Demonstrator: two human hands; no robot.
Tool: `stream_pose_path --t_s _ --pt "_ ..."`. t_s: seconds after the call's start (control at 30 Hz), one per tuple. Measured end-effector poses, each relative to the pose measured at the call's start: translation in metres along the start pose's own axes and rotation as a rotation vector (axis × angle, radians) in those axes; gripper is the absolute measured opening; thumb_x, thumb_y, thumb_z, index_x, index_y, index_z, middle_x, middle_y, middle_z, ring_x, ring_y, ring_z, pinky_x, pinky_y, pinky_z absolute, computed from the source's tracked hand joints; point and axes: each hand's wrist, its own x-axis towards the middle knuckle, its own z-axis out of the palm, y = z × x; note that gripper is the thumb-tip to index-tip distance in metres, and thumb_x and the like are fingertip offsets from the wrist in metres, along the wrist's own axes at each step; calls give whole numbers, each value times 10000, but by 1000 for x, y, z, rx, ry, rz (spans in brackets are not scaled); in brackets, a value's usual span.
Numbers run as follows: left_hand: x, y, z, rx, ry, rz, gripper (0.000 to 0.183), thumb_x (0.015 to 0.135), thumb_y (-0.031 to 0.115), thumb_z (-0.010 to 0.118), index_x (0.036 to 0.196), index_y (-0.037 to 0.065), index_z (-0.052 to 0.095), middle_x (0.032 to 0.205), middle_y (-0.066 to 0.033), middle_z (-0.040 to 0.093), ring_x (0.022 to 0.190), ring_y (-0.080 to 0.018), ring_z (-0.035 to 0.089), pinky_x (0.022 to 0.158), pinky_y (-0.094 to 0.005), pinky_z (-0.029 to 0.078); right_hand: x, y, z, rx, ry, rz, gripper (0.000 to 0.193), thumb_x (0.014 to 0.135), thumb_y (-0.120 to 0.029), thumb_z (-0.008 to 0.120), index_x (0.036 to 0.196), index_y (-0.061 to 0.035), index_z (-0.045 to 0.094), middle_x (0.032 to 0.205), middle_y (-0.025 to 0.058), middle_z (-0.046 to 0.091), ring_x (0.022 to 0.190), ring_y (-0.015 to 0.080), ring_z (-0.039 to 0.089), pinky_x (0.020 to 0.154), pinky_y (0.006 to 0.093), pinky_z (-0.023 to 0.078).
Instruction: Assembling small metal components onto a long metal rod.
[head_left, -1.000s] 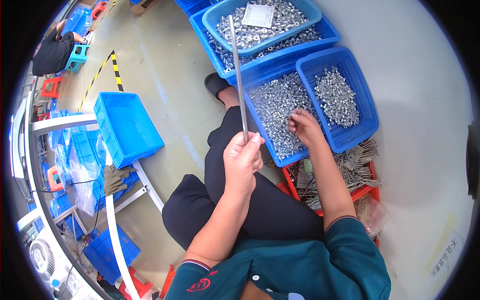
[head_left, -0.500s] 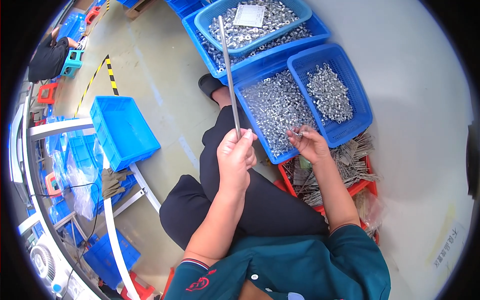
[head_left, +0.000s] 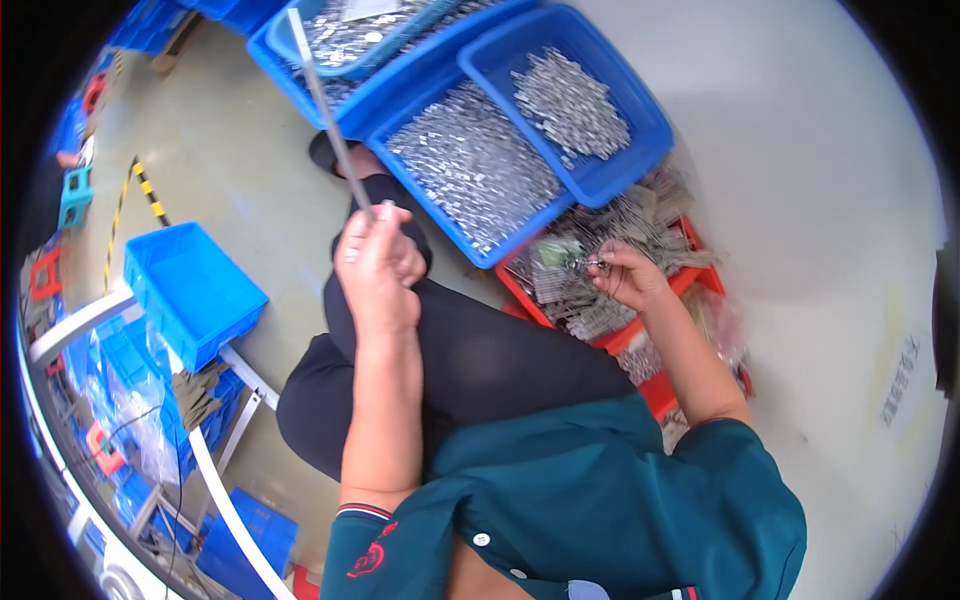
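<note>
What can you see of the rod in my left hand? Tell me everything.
The rod is long, thin, straight and silver-grey, apparently bare metal, slightly blurred. Your left hand grips its lower end, with the fingers curled round it. From there it slants up and to the left, its upper part in front of the light blue basket; I can't tell whether they touch. No lower tip shows.

blue crate [head_left: 192, 290] near olive cloth [head_left: 198, 393], yellow-black floor tape [head_left: 151, 193], teal stool [head_left: 77, 186] at left
</note>
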Motion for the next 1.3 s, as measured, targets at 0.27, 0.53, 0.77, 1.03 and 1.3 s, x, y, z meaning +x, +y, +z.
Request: stream_pose_path --t_s 0.27,0.53,0.77,1.03,1.3 --pt "-2 2 3 38 -36 51 185 901 181 529 807 22 534 481 63 266 365 -31 211 352 -205 180 -156 -6 -131 -101 533 -136 217 789 -47 563 1000 -36 512 906 92 591 813 248 601 683 373 533" --pt "-3 -7 11 59 -108 48 178 901 174 526 816 19 545 479 62 268 360 -36 215 350 -211 181 -237 30 -211 -134 892 -95 259 775 -81 551 1032 -49 533 996 126 581 884 271 581 738 441 530" --pt "-5 -1 9 72 -76 67 175 899 175 530 809 25 544 481 59 269 364 -37 213 354 -211 179 -193 35 -223 -1055 1150 211 425 756 -177 613 1161 -63 547 970 145 615 798 263 608 593 421 508" --pt "-7 -6 5 21 -29 32 192 905 185 519 795 27 523 490 66 257 360 -34 217 340 -209 192 -61 37 -82 -1375 593 -480 182 739 -59 571 911 -33 625 789 169 639 718 284 636 686 356 503" --pt "-11 6 -2 -49 -10 5 158 897 170 526 814 36 519 500 79 319 376 -16 249 372 -196 189 54 33 118 -1793 272 -777 332 769 -111 578 1089 -45 526 990 166 562 900 340 571 769 417 468"
